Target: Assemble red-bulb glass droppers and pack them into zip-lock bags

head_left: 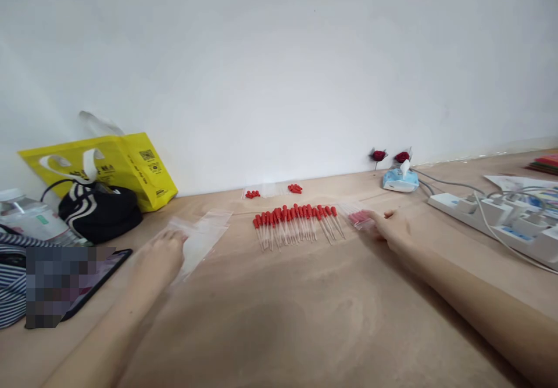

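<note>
On the wooden table (261, 301), a row of several glass droppers with red rubber bulbs (296, 216) lies in the middle. My left hand (163, 254) rests at a stack of clear plastic bags (203, 239), its fingers bent and partly blurred; whether it grips one cannot be made out. To the right of the row, my right hand (390, 228) has its fingers on the edge of a clear bag with red bulbs inside (360, 218). Behind the row lie clear bags with small red bulbs (295, 189) near the wall.
A yellow bag (152, 173), a black pouch (104, 213), a plastic bottle (30, 216) and a phone (93, 280) are at left. At right are a tissue pack (400, 180), red flowers (378, 156) and a power strip with cables (492, 219).
</note>
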The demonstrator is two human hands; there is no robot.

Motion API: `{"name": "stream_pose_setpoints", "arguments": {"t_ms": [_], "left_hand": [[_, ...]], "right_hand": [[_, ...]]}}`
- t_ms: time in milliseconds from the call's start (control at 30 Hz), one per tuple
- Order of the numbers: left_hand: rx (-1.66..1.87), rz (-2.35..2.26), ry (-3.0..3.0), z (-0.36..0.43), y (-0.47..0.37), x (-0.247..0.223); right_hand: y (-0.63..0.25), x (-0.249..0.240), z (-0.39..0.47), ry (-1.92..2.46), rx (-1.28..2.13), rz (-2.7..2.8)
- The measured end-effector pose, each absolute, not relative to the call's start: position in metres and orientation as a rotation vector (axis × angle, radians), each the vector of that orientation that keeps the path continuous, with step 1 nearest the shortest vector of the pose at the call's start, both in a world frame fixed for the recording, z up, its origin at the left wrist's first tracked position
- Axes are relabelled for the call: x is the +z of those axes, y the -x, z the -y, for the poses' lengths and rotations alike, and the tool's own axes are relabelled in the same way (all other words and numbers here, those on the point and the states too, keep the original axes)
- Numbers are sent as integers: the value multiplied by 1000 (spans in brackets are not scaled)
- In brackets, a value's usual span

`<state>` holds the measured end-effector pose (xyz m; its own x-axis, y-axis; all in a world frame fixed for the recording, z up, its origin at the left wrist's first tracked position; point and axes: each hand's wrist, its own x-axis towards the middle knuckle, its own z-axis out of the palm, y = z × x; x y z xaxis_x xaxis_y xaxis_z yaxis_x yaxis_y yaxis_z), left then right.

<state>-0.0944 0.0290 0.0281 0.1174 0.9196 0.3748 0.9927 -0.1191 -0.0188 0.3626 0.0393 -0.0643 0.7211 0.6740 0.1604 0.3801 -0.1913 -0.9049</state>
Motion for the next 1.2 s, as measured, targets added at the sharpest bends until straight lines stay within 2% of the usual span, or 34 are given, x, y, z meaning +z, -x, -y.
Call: {"name": "stream_pose_setpoints", "arguments": {"t_ms": [100,167,267,367,500,800,1033,1200], "left_hand": [[-419,1473,2423,-18,61,23],[-416,1163,2751,-5,30,8],[-352,966,3028,17,-18,-13],[-258,1071,3169,30,-45,-16],[-286,1316,3218,28,-37,-4],[-95,1189,3284,20,-13,-8],[-126,1242,3266,21,-21,-7],[-376,1275,3234,19,-25,-14]], "right_hand": [[-358,-50,-33,1996,57,850],[-351,-39,-34,1994,11,1015],[-333,-24,-44,2036,48,1362],[-315,-17,-61,2200,183,1586],[-304,-15,-86,2323,289,1575],[-306,-16,-106,2300,520,1487],[-311,-4,-86,1863,639,1411],[-293,-20,-51,1470,737,1326]]}}
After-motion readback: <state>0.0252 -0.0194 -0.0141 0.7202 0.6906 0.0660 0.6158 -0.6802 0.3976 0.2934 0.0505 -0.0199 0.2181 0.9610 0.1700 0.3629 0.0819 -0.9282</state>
